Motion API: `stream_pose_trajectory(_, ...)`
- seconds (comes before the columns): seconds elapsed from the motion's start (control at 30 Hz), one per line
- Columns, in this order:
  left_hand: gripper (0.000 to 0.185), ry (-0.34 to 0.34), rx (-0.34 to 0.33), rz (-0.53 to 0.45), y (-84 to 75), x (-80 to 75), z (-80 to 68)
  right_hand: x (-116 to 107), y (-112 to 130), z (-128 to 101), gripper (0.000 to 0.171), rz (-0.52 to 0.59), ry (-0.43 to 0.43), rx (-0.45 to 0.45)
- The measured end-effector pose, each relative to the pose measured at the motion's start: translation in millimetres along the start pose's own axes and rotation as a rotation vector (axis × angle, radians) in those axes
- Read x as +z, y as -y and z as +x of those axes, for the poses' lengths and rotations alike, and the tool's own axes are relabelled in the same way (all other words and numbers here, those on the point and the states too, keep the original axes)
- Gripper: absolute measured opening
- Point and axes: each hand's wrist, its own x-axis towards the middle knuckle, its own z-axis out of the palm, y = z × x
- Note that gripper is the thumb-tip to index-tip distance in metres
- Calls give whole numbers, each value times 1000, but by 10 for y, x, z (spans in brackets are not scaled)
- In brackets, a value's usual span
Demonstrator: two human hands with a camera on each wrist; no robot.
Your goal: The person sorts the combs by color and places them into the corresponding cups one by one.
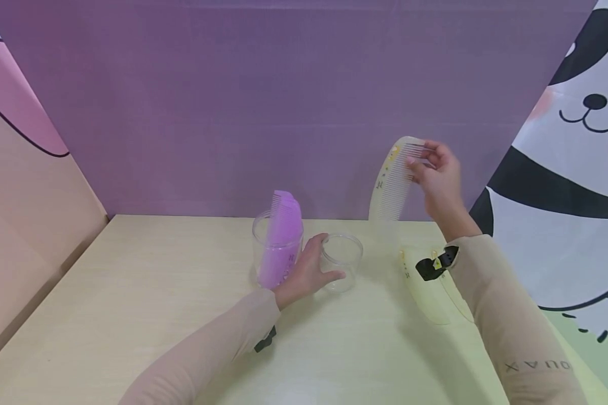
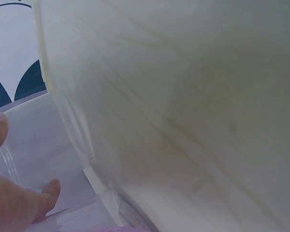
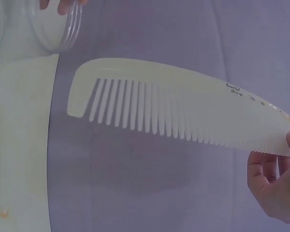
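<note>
The right hand [image 1: 438, 174] pinches the raised comb [image 1: 391, 183] by its fine-toothed upper end, thumb against fingers at the toothed edge. The comb hangs tilted in the air, to the right of the right jar [image 1: 353, 263] and apart from it, its lower end in line with the far edge of the desk [image 1: 132, 281] in the head view. The left hand [image 1: 308, 271] grasps the right jar from its left side, thumb in front and fingers behind; that jar stands upright near the middle of the far edge and looks bare inside. Just left of it, the left jar [image 1: 259, 242] holds purple combs [image 1: 282, 244], their number hard to tell. Two pale combs [image 1: 423, 293] lie toward the desk's right edge, partly under the right forearm.

A good hold here would keep the left grip light but steady, low on the wall, with the fingers clear of the rim. The pinch takes in only one end, so the long free part could swing; a firmer hold nearer the spine would likely steer it better. Any lowering should be upright and slow, sparing the thin teeth.
</note>
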Motion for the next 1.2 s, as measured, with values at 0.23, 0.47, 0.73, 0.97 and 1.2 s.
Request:
stream_pose_trajectory(0.23, 87, 4, -1, -6, 3, -1, 3, 204, -26, -32, 27, 105, 16, -32)
stream_pose_trajectory(0.47, 87, 9, -17, -16, -6, -13, 6, 378, -169, -95, 27, 103, 53, -24)
stream_pose_trajectory(0.73, 87, 19, -19, -17, 13, -16, 8, 445, -388, -194, 27, 13, 105, -18)
stream_pose_trajectory(0.97, 87, 22, -26, -22, 7, -20, 5, 465, -603, -276, 28, -61, 129, 19)
stream_pose_trajectory(1.2, 87, 21, -25, -13, 12, -16, 7, 473, -768, -352, 28, -76, 152, 35)
